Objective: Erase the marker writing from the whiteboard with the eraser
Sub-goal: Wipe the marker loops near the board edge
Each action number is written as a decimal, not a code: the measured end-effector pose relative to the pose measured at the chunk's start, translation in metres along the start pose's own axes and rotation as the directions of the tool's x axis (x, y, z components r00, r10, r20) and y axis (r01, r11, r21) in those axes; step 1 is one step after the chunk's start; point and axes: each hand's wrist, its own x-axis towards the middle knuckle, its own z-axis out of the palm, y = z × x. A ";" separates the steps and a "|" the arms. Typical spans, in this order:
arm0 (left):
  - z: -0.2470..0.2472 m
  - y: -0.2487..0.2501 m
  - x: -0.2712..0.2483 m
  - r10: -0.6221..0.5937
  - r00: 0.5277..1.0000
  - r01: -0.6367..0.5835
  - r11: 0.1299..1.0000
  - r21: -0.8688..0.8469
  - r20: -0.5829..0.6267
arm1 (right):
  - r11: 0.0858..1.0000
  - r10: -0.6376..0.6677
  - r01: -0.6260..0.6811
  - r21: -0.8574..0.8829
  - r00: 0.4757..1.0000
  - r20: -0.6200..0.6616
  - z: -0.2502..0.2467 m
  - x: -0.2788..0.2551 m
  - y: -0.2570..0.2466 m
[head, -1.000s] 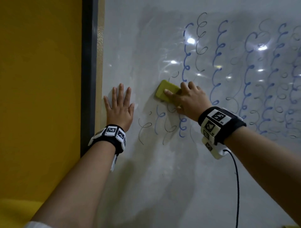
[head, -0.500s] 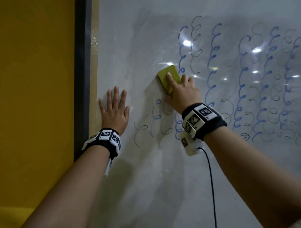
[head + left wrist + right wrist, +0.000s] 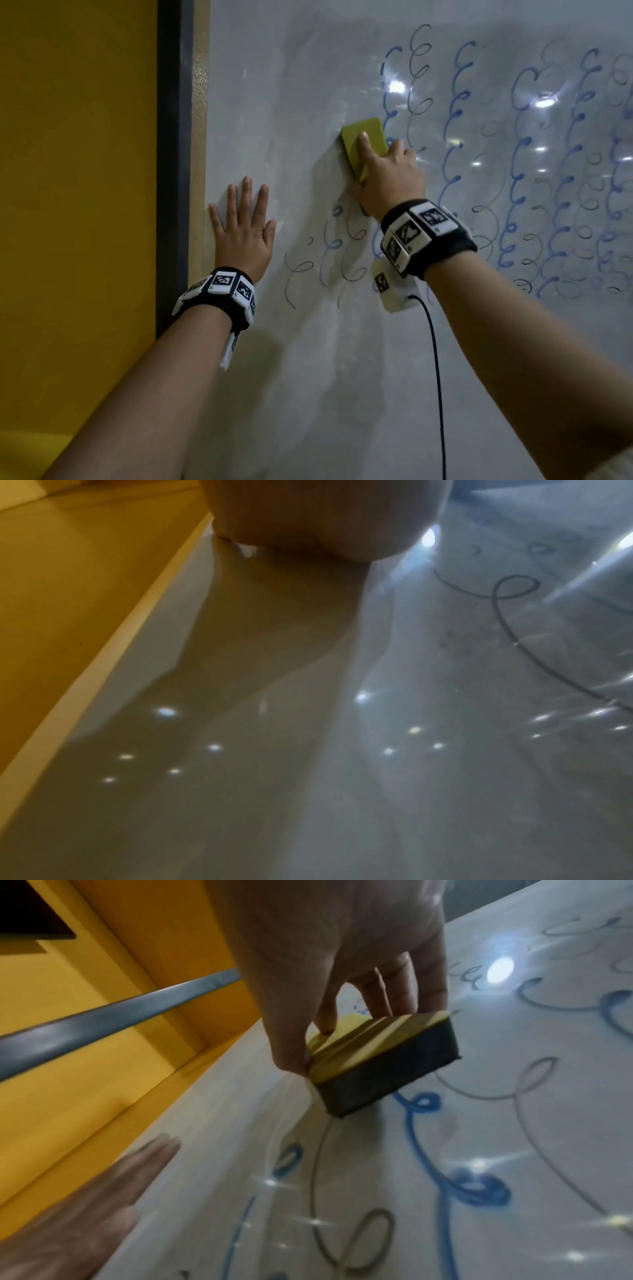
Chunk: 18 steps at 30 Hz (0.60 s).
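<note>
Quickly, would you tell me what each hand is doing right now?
Left hand: open, flat on the whiteboard.
Right hand: gripping the eraser against the board.

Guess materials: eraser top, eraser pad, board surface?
Eraser top: yellow, smooth, ridged, likely moulded plastic or dense foam. Eraser pad: dark, matte, fuzzy-looking, probably felt; it lies against the board. Whiteboard: glossy white coating, mirror-like light glints and hand reflection; what lies under the coating cannot be told. The right hand grips the eraser.
</note>
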 end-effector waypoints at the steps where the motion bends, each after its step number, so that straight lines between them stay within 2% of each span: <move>1: 0.000 0.000 0.000 0.000 1.000 0.000 1.000 0.001 -0.001 | 1.000 0.002 -0.002 0.004 1.000 0.012 -0.003 0.002 -0.001; 8: 0.000 0.001 0.000 -0.013 1.000 0.013 1.000 0.000 0.003 | 0.981 -0.107 0.119 -0.153 0.991 0.086 0.029 -0.055 -0.003; 11: 0.000 0.001 -0.001 -0.004 1.000 0.004 1.000 -0.003 -0.014 | 0.975 -0.135 0.139 -0.171 0.990 0.032 0.009 -0.024 -0.001; 15: 0.000 0.002 0.000 -0.023 1.000 0.023 1.000 -0.001 -0.004 | 0.985 -0.106 0.104 -0.140 0.994 -0.007 -0.023 0.030 -0.008; 18: 0.000 0.003 0.000 -0.032 0.999 0.032 0.999 -0.024 0.011 | 0.986 -0.106 0.107 -0.130 0.994 0.014 -0.026 0.034 -0.022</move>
